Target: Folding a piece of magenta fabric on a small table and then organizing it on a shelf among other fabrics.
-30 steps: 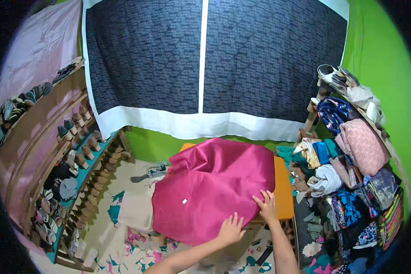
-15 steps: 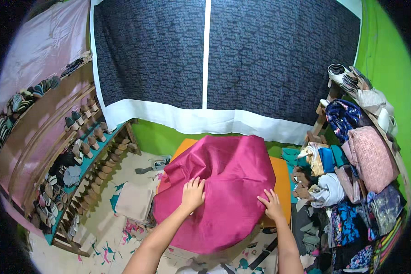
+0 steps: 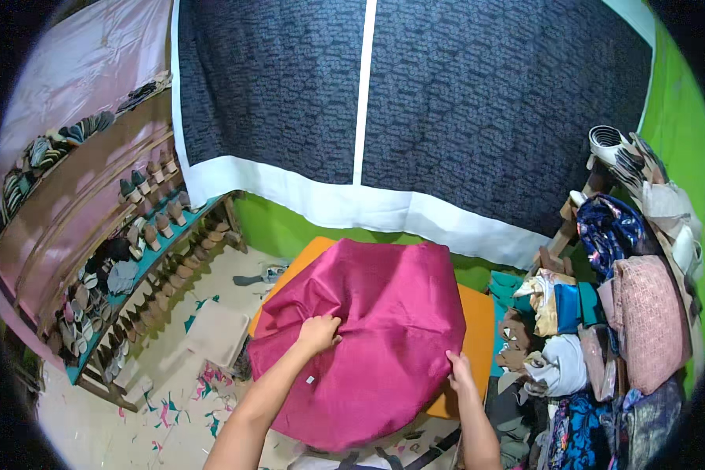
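Left hand (image 3: 319,333) pinches magenta cloth (image 3: 368,329) mid-panel, right hand (image 3: 460,372) flat on its edge over orange desk (image 3: 478,337); spreading step, smoothing likely next.

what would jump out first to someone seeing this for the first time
The big magenta cloth spread over an orange table at centre, with the left hand gripping a fold in it and the right hand pressing its right edge. Behind hangs a dark patterned curtain with a white border; a heap of folded fabrics crowds the right.

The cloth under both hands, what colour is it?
Plain magenta-pink cloth, spread over an orange surface; the head view shows it.
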`<state>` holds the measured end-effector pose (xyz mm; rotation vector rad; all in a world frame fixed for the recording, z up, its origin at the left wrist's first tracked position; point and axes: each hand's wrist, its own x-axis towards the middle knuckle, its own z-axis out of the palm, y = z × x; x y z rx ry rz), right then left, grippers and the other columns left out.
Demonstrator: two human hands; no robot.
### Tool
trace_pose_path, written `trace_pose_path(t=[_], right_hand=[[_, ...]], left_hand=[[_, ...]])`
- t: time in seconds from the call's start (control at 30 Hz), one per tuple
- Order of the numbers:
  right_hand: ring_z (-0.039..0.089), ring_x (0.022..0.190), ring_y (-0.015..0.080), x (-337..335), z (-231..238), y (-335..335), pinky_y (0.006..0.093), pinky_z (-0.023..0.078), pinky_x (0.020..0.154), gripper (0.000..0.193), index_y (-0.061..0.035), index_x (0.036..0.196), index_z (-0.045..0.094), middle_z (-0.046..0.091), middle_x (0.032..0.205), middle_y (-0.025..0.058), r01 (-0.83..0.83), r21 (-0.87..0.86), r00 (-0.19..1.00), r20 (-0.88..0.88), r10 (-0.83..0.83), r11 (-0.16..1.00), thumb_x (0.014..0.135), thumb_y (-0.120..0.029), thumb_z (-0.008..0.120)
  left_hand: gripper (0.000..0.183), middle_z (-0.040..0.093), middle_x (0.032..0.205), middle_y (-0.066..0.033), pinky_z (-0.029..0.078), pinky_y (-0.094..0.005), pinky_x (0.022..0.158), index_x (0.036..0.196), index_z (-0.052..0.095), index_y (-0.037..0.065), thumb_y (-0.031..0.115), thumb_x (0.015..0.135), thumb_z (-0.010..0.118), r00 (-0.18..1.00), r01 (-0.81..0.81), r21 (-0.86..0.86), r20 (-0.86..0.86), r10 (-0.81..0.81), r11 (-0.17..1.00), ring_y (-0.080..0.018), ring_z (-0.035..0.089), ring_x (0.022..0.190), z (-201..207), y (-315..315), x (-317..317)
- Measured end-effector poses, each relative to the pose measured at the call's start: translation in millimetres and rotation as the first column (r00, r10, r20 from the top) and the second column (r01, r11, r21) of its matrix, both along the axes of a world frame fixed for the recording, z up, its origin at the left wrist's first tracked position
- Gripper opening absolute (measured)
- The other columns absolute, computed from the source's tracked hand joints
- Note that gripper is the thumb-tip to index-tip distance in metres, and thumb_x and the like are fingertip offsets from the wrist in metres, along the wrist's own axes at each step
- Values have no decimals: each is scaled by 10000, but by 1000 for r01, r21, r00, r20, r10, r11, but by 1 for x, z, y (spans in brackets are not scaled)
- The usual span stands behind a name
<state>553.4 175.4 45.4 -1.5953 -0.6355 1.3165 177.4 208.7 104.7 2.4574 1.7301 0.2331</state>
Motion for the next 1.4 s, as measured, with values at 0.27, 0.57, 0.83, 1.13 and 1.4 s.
trace_pose_path(t=[0.27,0.57,0.83,1.13,1.4], right_hand=[[467,1187,236,-3,18,35,398,347,1030,432,-52,1278,448,511,1269,86,29,428,846,-492,205,903,910,-259,541],[519,1133,250,46,-38,16,470,375,996,426,-50,1246,479,539,1242,90,-362,192,711,-576,404,912,880,-245,577],[480,1179,310,28,-68,-46,538,328,1028,621,-62,1306,415,488,1302,93,-273,120,623,-734,271,954,747,-135,675],[539,1100,223,-14,41,-48,374,434,961,405,-45,1285,441,540,1230,100,-258,366,721,-543,430,894,924,-205,532],[595,977,195,-97,119,-83,344,497,855,339,-29,1227,487,595,1115,99,-185,471,797,-442,412,863,920,-167,522]], left_hand=[[181,560,798,-113,460,-441,597,858,513,76,201,784,620,956,-71,265,293,-10,962,-318,594,757,60,-14,20],[259,563,721,-95,425,-347,595,778,544,31,243,755,691,688,-324,68,701,186,944,-234,562,670,90,-2,23],[244,552,636,-84,407,-289,590,758,550,9,208,757,693,511,-314,-29,837,195,949,-138,513,623,94,2,32],[589,336,1346,-181,247,-516,1004,1281,448,95,289,766,658,952,-199,553,305,26,809,-373,293,1258,102,-67,50],[933,299,1395,-242,190,-592,1041,1383,311,48,620,710,614,884,332,349,208,-418,876,-394,268,1303,67,-228,39]])
